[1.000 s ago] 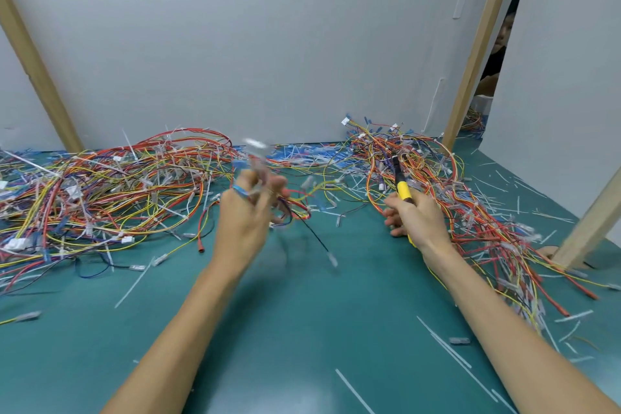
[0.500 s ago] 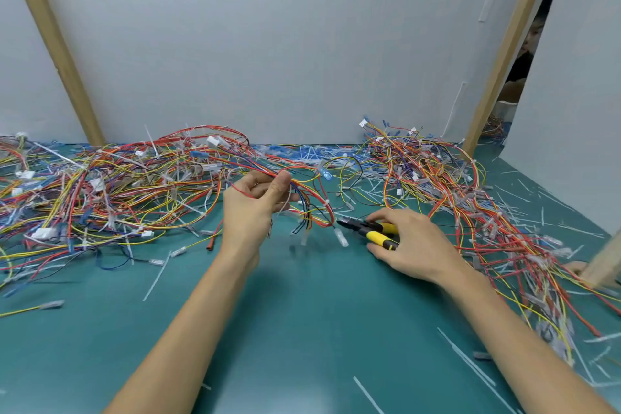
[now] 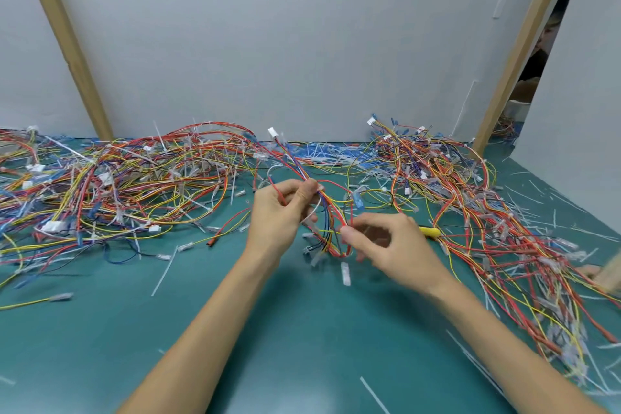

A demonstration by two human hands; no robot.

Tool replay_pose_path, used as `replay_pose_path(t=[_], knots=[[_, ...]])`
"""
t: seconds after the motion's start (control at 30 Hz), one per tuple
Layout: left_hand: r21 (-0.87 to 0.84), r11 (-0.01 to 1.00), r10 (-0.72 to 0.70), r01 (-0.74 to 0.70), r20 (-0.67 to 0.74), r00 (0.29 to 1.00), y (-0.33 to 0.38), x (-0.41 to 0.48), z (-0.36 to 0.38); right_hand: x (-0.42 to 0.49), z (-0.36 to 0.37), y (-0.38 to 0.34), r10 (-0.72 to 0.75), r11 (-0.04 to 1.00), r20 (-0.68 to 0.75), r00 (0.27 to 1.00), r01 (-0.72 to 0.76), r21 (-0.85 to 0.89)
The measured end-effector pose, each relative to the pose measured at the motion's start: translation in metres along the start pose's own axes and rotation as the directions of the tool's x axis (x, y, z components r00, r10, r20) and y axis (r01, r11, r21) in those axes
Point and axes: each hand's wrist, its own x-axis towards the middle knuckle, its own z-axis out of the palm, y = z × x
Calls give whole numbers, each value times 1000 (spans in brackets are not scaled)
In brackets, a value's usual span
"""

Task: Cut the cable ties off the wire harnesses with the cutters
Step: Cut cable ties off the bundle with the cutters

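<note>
My left hand (image 3: 280, 212) grips a wire harness (image 3: 331, 212) of red, yellow, blue and white wires above the green mat, its white connector (image 3: 273, 132) sticking up behind. The harness loops down between both hands. My right hand (image 3: 389, 245) pinches the red loop at its lower end with thumb and fingers. The yellow handle of the cutters (image 3: 430, 231) pokes out just behind my right hand, low over the mat; the jaws are hidden, and whether the hand still touches it I cannot tell.
A big tangle of harnesses (image 3: 134, 185) covers the mat at the left, another pile (image 3: 470, 212) runs down the right side. Cut white ties (image 3: 164, 267) lie scattered. Wooden posts (image 3: 514, 54) and white walls close the back; a person (image 3: 544, 54) shows through the gap.
My right hand moved left from gripping the cutters to pinching the harness loop. The yellow handle now lies behind it. My left hand lifted the harness slightly toward the centre.
</note>
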Motion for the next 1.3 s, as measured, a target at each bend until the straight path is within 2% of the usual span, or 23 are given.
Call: replay_pose_path(t=[0.1,0.27,0.5,0.7,0.9,1.07,1.3], knots=[[3,1000,-24,24,21,999,-4,0,0,2,8,5,47,987,29,998,-51,154],[-155,971,-171,182,83,982,-5,-1,1,3,4,7,142,922,86,986,-164,350],[-205,934,-262,291,157,952,3,-3,0,2,0,9,174,860,255,951,-273,430],[-118,960,-246,254,73,966,3,0,-2,2,-4,8,159,832,251,955,-266,486],[8,985,-173,173,60,983,4,3,-12,3,-6,9,224,742,189,956,-293,603],[-56,983,-167,174,115,979,11,3,-17,5,-9,10,259,654,152,954,-289,699],[-125,975,-170,186,124,978,7,2,-14,7,-12,11,299,518,190,935,-326,790]])
